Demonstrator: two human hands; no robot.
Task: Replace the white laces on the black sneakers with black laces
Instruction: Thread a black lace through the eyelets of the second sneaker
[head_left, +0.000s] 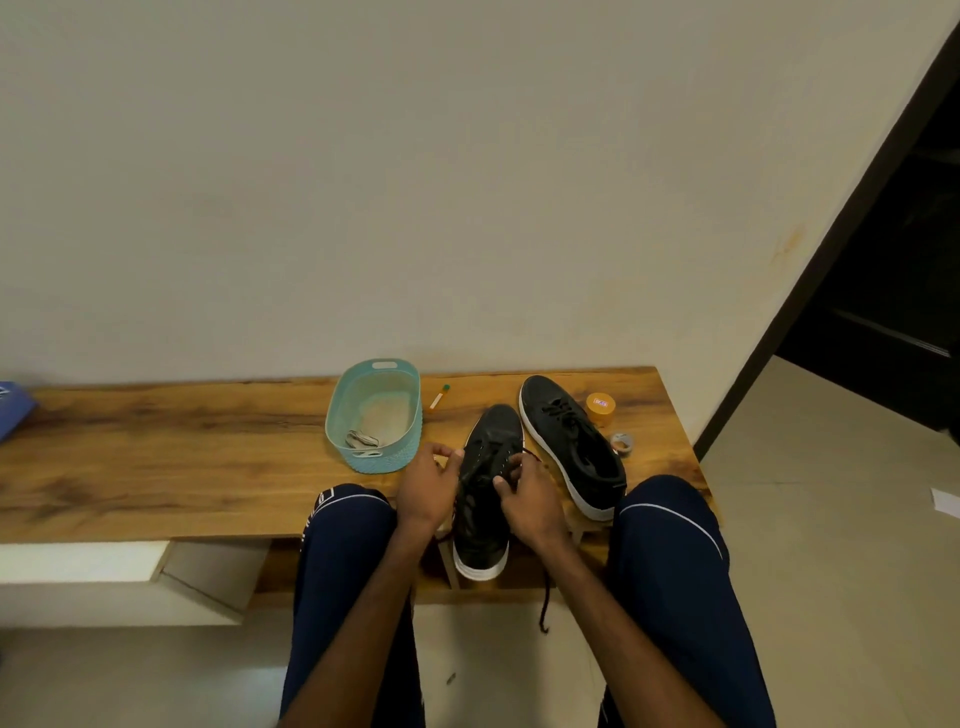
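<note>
A black sneaker (485, 499) with a white sole lies toe-away at the table's front edge, its heel overhanging. My left hand (428, 486) rests against its left side, fingers curled at the eyelets. My right hand (527, 491) pinches a black lace (544, 597) at the right eyelets; the lace's loose end hangs down below the table edge. The second black sneaker (571, 447) lies to the right, laced in black. A white lace (362, 440) lies bundled in the teal basket (410, 431).
On the wooden table (182, 457) stand an orange tape roll (600, 408), a small grey tape roll (622, 442) and a marker (439, 396). A blue object (13, 410) is at the far left. My knees flank the near sneaker. A dark doorway opens on the right.
</note>
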